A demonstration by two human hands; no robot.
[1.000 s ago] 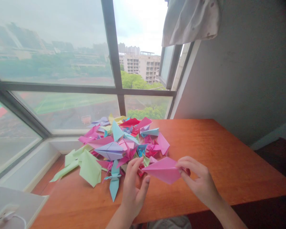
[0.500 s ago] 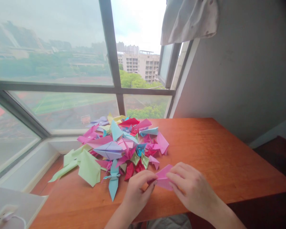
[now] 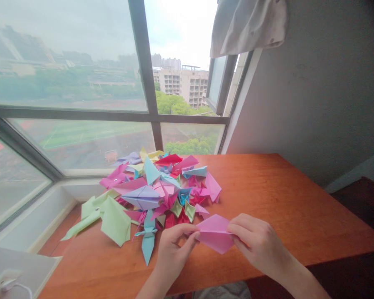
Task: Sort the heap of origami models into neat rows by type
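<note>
Pinching both ends, left hand (image 3: 175, 246) and right hand (image 3: 259, 238) hold pink paper (image 3: 215, 234), long axis pointing sideways.

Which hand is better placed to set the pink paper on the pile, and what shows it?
Probably the left hand: it pinches the pink paper at the end nearer the pile of folded paper, while the right hand holds the opposite end, farther off.

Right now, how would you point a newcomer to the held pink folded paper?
Find the reddish-brown wooden table by the grey-framed window. Near its front edge, to the near right of the multicoloured folded-paper heap, the left hand and right hand hold the diamond-shaped pink folded paper. Other pink pieces lie in the heap; only this one is pinched at opposite ends.
</note>
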